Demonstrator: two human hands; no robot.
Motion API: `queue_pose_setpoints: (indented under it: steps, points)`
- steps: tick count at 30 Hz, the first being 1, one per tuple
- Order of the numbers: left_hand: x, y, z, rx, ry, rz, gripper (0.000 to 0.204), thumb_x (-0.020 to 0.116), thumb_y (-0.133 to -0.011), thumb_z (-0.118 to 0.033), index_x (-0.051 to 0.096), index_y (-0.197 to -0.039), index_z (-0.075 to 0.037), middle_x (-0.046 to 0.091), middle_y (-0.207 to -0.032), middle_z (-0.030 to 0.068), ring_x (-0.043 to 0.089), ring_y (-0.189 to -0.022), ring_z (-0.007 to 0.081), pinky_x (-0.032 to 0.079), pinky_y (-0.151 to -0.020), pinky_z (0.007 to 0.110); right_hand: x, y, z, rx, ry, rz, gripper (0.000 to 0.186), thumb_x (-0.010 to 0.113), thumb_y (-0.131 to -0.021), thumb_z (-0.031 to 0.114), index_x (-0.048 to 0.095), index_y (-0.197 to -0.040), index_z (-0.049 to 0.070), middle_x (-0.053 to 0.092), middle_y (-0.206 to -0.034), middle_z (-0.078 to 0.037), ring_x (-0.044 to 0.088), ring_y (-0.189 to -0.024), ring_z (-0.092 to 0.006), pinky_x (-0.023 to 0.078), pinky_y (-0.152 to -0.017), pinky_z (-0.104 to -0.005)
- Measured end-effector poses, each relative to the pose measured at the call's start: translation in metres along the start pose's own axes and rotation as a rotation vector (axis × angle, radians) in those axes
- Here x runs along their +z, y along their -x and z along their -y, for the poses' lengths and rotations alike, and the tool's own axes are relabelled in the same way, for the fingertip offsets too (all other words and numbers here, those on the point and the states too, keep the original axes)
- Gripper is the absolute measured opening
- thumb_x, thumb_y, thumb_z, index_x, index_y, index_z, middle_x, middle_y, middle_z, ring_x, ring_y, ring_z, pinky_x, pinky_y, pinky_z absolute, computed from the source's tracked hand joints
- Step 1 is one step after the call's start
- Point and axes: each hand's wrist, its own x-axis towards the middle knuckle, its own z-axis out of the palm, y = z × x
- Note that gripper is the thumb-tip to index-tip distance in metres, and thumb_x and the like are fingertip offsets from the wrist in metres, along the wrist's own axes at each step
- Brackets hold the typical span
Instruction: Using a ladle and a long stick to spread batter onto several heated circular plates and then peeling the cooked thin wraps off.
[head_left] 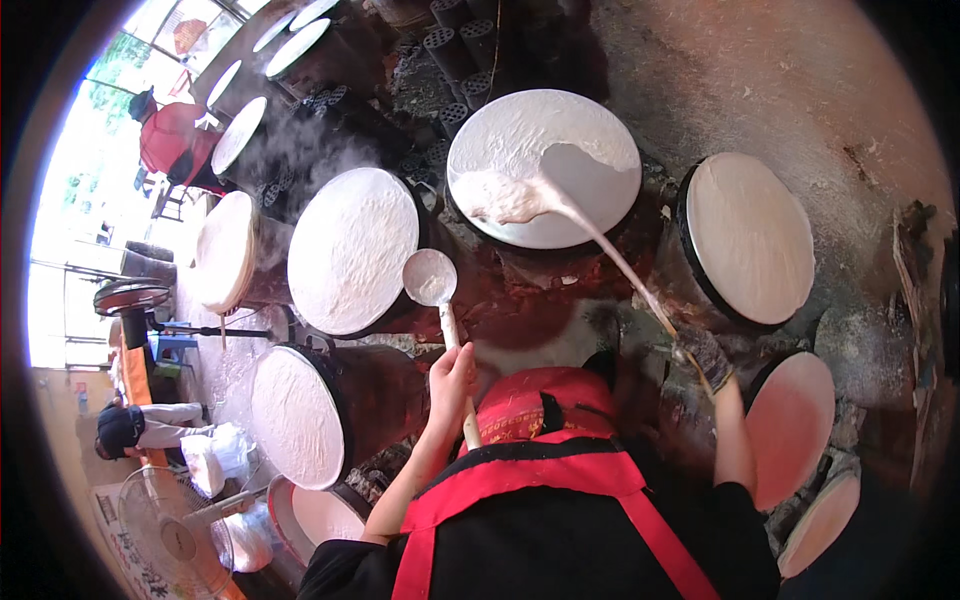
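My left hand is closed round the pale handle of a ladle. Its round bowl, coated with whitish batter, is held up between two griddles. On my right hand is a dark, smudged glove, wrapped round the end of a long-handled wooden spreader. The spreader's head is coated in batter and rests on the round griddle straight ahead. Pale batter covers most of that griddle; a smooth grey patch shows at its right.
Batter-covered round griddles stand about me, including one at left and one at right. Steam drifts behind the left ones. Black honeycomb briquettes are stacked at the back. Fans and two other people are at far left.
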Motion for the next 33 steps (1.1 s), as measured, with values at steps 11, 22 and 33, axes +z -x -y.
queue_pose_setpoints:
  steps: [11,22,33]
  points:
    - [-0.121,0.091,0.039,0.052,0.216,-0.170,0.037,0.038,-0.096,-0.033,0.056,-0.084,-0.003,0.031,-0.056,-0.0065,0.026,-0.045,0.0018,0.020,-0.038,0.018,0.365,-0.328,-0.056,-0.264,-0.134,-0.303,0.018,0.046,-0.090,0.029,0.053,-0.083,0.013,0.041,-0.051,0.002,0.038,-0.034,-0.0103,0.031,-0.031,-0.0235]
    - [-0.143,0.105,0.056,0.133,0.080,-0.238,0.021,0.049,-0.093,-0.023,0.060,-0.100,-0.007,0.033,-0.055,-0.0097,0.026,-0.042,-0.0008,0.019,-0.037,0.017,0.336,-0.247,-0.131,-0.207,-0.053,-0.688,0.027,0.048,-0.090,0.033,0.052,-0.081,0.008,0.048,-0.060,-0.004,0.050,-0.051,-0.0200,0.041,-0.049,-0.0343]
    - [-0.095,0.105,0.036,0.132,0.300,-0.125,0.041,0.040,-0.095,-0.037,0.059,-0.099,-0.002,0.032,-0.061,-0.0060,0.026,-0.049,0.0013,0.021,-0.039,0.017,0.297,-0.177,-0.036,-0.212,-0.414,-0.542,0.018,0.052,-0.088,0.035,0.044,-0.100,0.024,0.048,-0.055,-0.004,0.043,-0.033,-0.0161,0.036,-0.028,-0.0297]
